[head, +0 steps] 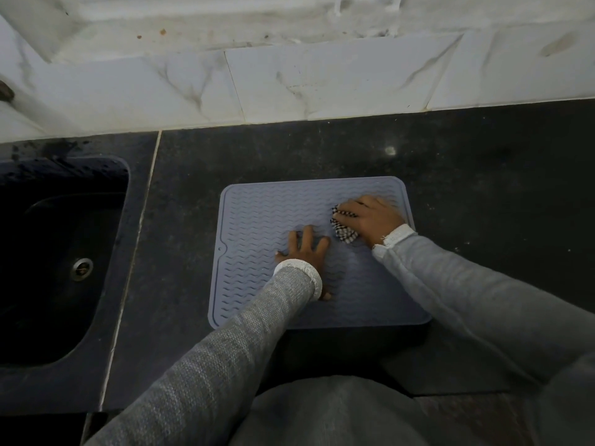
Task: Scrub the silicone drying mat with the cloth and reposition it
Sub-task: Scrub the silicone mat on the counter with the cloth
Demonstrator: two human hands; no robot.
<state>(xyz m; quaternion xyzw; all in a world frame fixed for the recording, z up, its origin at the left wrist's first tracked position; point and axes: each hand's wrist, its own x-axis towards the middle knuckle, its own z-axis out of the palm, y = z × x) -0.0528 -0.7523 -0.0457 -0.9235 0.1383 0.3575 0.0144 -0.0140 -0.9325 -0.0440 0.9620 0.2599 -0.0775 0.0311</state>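
The grey-blue mat (257, 239) lay flat on the dark counter (483, 188), its wavy ridges facing up, and both hands rested on it. The left hand (302, 249) was pressed palm-down near the middle of the mat with its fingers spread wide, a grey sleeve (225, 342) covering the arm up to a pale cuff. Just to the right of that hand and a little farther from the person, the right hand (370, 217) was closed over a bunched black-and-white checked cloth (343, 228), which poked out on the side towards the left hand and touched the mat near its far right corner. The two hands were near each other but apart. Well to the left of the left hand, a dark sink (64, 252) was set into the counter; its basin looked empty apart from a metal drain (82, 268) at the bottom. Beyond both hands ran a white marbled tile wall (322, 75).
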